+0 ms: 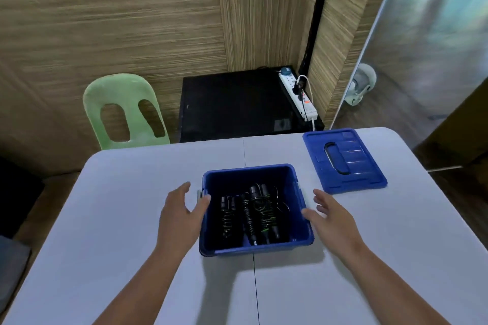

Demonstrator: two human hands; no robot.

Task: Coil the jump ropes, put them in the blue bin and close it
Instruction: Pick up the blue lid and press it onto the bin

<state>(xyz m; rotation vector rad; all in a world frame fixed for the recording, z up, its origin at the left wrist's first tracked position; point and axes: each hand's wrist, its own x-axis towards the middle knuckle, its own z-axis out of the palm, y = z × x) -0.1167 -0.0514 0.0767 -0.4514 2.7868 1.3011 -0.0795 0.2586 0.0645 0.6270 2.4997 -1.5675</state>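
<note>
Sitting roughly in the middle of the pale grey folding table [126, 192], the blue bin [264, 247] is standing open with its lid off. The jump ropes [253, 214] are lying inside on its floor, coiled up tight, with their black handles bunched side by side and a few bits of green showing. Both forearms are coming in from the bottom edge of the view and angling toward the bin, one on each side. The left hand [182, 208] is hovering just beside the left wall, palm facing in, fingers loosely spread and mostly straight, thumb reaching to the rim. Honestly can't tell if it's actually touching. The right hand [330, 215] is doing the mirror thing on the right side, palm turned inward, fingers relaxed and fanned out, thumb right by the rim. Neither hand is gripping anything, and they're sitting well apart with the whole bin between them. The blue lid [364, 166] is lying flat on the far right part of the table, handle side up, apart from the bin. Behind the table a pale green plastic chair [124, 92] is standing, and a white power strip [298, 95] is lying on a black platform [232, 103].
</note>
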